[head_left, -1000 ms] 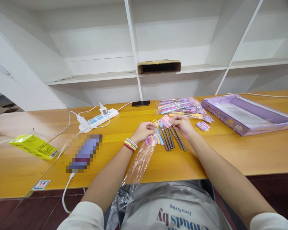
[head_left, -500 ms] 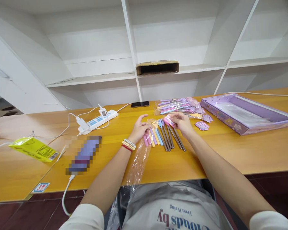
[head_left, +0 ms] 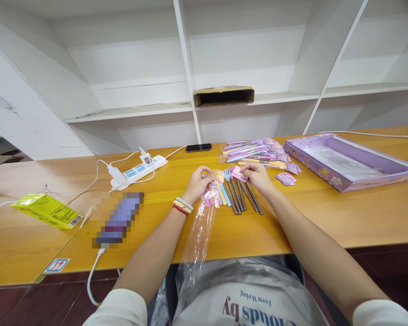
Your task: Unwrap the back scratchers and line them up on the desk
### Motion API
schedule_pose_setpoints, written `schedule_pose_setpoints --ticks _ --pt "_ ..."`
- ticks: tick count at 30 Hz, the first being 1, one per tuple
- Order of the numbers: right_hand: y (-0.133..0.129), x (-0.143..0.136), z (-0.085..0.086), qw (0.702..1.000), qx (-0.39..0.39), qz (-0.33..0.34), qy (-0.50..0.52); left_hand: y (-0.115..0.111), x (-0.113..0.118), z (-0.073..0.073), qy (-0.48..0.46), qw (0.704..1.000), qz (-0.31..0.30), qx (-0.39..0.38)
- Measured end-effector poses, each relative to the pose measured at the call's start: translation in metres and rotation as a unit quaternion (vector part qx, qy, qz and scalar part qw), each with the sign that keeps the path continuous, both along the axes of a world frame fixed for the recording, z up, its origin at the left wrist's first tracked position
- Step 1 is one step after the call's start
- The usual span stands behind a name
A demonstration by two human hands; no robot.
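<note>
My left hand (head_left: pixel 200 183) pinches the upper end of a long clear plastic bag (head_left: pixel 199 231), which hangs down over the table edge toward my lap. Between the fingers of my right hand (head_left: pixel 256 178) is a small pink card (head_left: pixel 239 174). Below and between the hands lie forks with pastel handles (head_left: pixel 221 194) and several dark metal handles (head_left: pixel 238 199). The bag partly covers the leftmost pastel handles. Behind my right hand is a pile of wrapped pastel cutlery (head_left: pixel 251 149), and more pink cards (head_left: pixel 286 178) lie to its right.
A purple box (head_left: pixel 347 181) stands at the right. Toward the left are a white power strip (head_left: pixel 141 171) with cables, a blurred phone (head_left: pixel 120 219) and a yellow carton (head_left: pixel 47 211). A black phone (head_left: pixel 198 147) lies near the shelf, which holds a cardboard box (head_left: pixel 224 89).
The fingers of my left hand have closed in from a wider spread, and the bag has shifted slightly right. The card in my right hand now shows more of its face.
</note>
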State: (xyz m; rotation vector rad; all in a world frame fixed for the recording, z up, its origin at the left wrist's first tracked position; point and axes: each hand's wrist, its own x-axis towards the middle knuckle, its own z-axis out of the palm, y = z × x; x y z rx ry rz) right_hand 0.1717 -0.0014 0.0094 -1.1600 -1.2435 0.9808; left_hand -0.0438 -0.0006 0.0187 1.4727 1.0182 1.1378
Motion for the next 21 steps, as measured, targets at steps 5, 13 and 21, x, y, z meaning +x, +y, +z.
schedule_pose_setpoints --ticks 5,13,21 --pt "0.005 0.012 -0.004 0.989 0.030 -0.039 -0.140 -0.001 0.001 0.000 0.014 1.000 -0.006 0.011" --pt "0.011 0.059 0.001 0.892 -0.093 -0.181 -0.404 -0.004 0.002 0.002 0.006 1.000 -0.012 -0.005" --pt "0.008 0.123 0.004 0.819 -0.234 -0.292 -0.434 -0.003 0.002 0.000 0.038 0.999 -0.021 -0.007"
